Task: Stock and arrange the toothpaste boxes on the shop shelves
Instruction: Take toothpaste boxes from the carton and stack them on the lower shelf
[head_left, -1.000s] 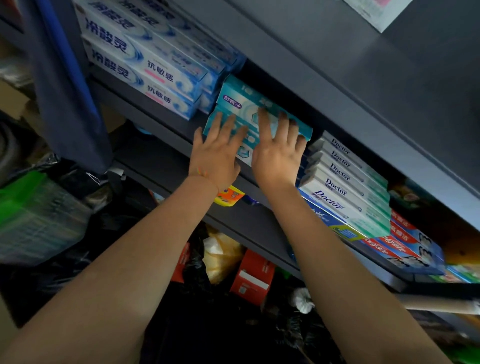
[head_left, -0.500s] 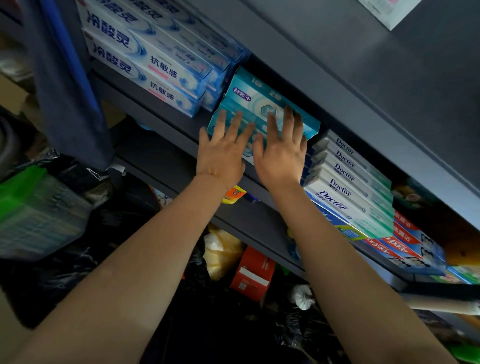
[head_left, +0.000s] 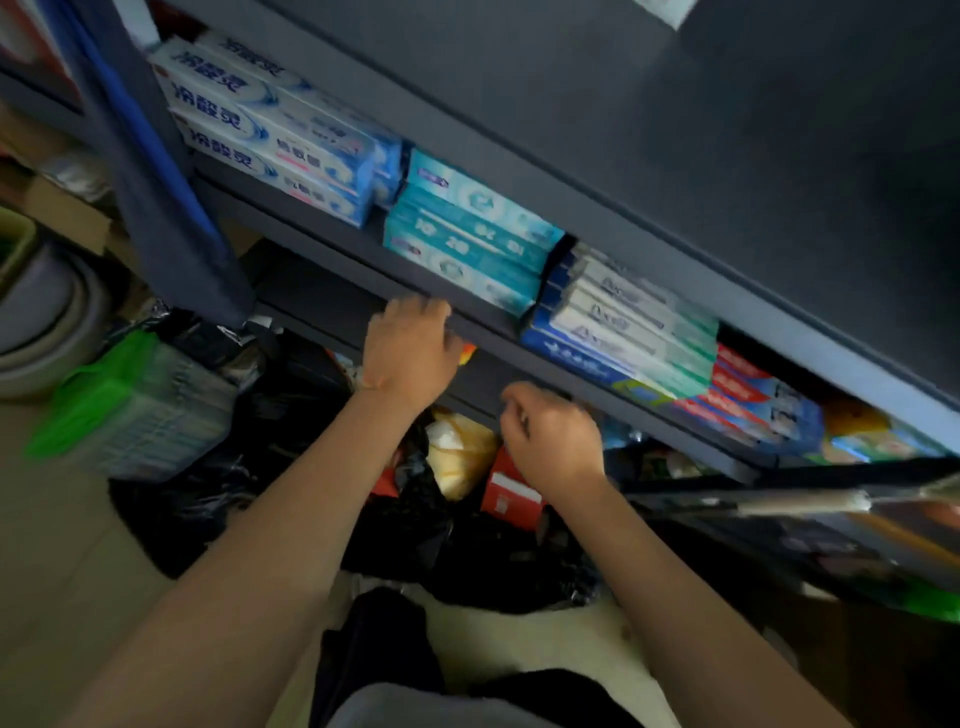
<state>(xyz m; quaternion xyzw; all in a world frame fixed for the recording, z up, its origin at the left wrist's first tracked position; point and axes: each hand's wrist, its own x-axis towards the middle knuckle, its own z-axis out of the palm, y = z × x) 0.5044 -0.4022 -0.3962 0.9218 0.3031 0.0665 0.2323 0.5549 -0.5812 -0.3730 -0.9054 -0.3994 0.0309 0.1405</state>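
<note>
Toothpaste boxes in stacks along dark shelf (head_left: 332, 244), left to right. Far left: white-and-blue boxes (head_left: 270, 130) stacked flat, long sides facing out. Next, touching them: teal boxes (head_left: 467, 234), three faces visible, stacked flat, front edges near shelf lip. Then white "Doctor" boxes (head_left: 634, 317) piled on a blue box, just beside the teal stack. Further right: red-and-blue boxes (head_left: 753, 400), then orange and pale blue packs, blurred.

Left hand (head_left: 410, 353) below the teal stack, at shelf front edge; fingers (head_left: 415, 309) curled at the lip, apparently resting on it; cannot tell whether gripping. Not touching any box. Right hand (head_left: 550, 436) lower and to the right, in front of the shelf below; fingers curled into a loose fist, nothing visible inside. Well apart from the boxes. Both forearms bare, reaching up from bottom of frame.

Upper shelf underside (head_left: 675, 130) dark, filling top right. Blue-grey cloth (head_left: 156, 197) hanging at left in front of shelf end. Below, on floor: green-lidded crate (head_left: 130, 405) at left, black plastic bags (head_left: 260, 467) in middle, yellow bag (head_left: 462, 457) and red carton (head_left: 509, 493) between the two arms. Round basins at far left edge. Whole frame motion-blurred; small print unreadable.
</note>
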